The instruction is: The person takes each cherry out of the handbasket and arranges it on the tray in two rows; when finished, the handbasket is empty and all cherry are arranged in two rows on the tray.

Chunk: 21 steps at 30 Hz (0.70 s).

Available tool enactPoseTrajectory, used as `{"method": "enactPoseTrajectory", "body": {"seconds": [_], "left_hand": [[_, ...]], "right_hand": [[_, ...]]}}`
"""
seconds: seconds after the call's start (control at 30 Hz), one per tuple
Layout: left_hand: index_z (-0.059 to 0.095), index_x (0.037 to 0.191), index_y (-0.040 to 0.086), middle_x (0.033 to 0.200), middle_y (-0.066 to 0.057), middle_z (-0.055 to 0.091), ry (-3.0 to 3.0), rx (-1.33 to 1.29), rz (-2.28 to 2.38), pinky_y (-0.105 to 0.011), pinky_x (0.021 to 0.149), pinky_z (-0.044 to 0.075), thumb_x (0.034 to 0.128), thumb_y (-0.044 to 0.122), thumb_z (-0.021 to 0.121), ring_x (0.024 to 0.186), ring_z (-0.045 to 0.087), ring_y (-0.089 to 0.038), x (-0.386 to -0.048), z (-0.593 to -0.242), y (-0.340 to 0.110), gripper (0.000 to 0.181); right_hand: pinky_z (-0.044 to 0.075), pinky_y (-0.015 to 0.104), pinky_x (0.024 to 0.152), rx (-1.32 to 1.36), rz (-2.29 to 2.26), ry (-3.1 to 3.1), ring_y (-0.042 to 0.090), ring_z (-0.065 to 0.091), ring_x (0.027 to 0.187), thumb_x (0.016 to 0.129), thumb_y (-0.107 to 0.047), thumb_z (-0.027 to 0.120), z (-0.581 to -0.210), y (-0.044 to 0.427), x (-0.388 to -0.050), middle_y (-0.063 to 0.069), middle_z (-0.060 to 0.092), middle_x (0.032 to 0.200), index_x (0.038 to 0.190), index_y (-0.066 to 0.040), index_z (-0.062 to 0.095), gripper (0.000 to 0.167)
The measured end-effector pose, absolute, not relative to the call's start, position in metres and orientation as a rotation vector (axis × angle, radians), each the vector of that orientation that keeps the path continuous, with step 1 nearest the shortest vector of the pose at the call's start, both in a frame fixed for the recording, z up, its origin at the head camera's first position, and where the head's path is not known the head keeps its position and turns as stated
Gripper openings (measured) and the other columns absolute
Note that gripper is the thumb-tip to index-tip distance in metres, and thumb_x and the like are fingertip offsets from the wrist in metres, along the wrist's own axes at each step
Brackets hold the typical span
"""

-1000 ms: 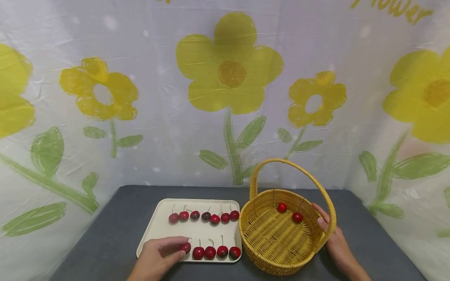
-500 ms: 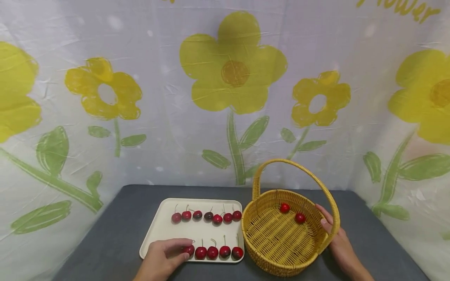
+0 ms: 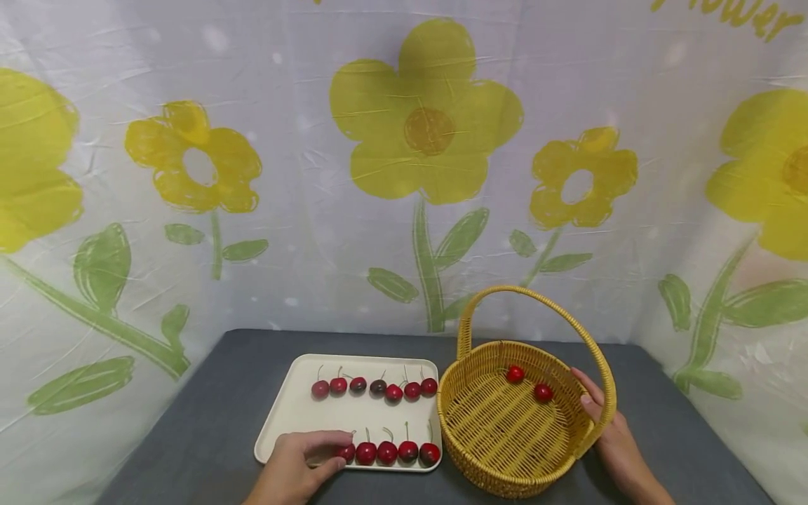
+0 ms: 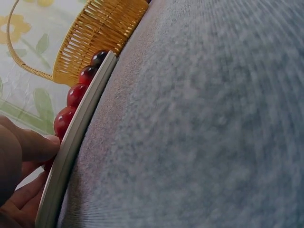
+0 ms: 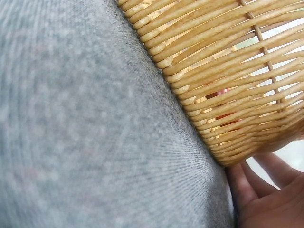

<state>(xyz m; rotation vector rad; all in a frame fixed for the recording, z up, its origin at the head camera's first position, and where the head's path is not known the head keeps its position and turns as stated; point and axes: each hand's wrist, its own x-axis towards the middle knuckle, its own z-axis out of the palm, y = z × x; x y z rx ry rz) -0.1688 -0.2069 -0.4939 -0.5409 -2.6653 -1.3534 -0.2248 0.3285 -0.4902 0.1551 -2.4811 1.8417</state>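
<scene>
On the white tray [image 3: 290,414] lie two rows of dark red cherries with stems. My left hand [image 3: 293,459] pinches the leftmost cherry [image 3: 346,453] of the near row between thumb and fingers. In the left wrist view that cherry is mostly hidden behind the fingers, close to the tray's edge. To the right of the tray stands a yellow wicker basket [image 3: 505,431] with a tall arched handle. Two cherries [image 3: 543,393] lie inside it. My right hand [image 3: 611,435] holds the basket's right side, its thumb at the rim and its fingers along the outer wall.
Both stand on a dark grey cloth-covered table [image 3: 208,421]. Beside the held cherry, several others [image 3: 387,452] line the tray's near edge, and the far row [image 3: 394,393] runs along its back. A flower-printed curtain [image 3: 303,245] closes off the back and sides.
The whole head view has shifted slightly to the right. My left hand stays at the leftmost near cherry, and my right hand stays on the basket.
</scene>
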Motion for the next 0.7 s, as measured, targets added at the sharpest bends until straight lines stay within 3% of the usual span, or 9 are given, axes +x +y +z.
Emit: {"method": "enactPoseTrajectory", "body": {"seconds": [0.47,0.7], "left_hand": [[0.086,0.120,0.023,0.115,0.011,0.084,-2.699,-0.439,-1.385,-0.025,0.099,0.061,0.0879,0.023,0.094,0.113,0.074,-0.002,-0.167,-0.489,-0.206,0.033],[0.080,0.128,0.004,0.125,-0.012,0.082,-2.593,-0.392,-1.674,-0.019,0.093,0.061,0.0943,0.016,0.087,0.110,0.080,-0.014,-0.164,-0.477,-0.210,0.037]], "right_hand": [[0.052,0.012,0.096,0.136,1.851,-2.494,-0.022,0.049,0.127,0.121,-0.044,0.034,-0.490,0.328,-0.225,0.021,0.031,0.176,0.177,-0.022,0.021,0.062],[0.055,0.015,0.095,0.131,1.849,-2.483,-0.019,0.052,0.127,0.121,-0.042,0.035,-0.490,0.328,-0.225,0.021,0.034,0.174,0.176,-0.023,0.024,0.059]]}}
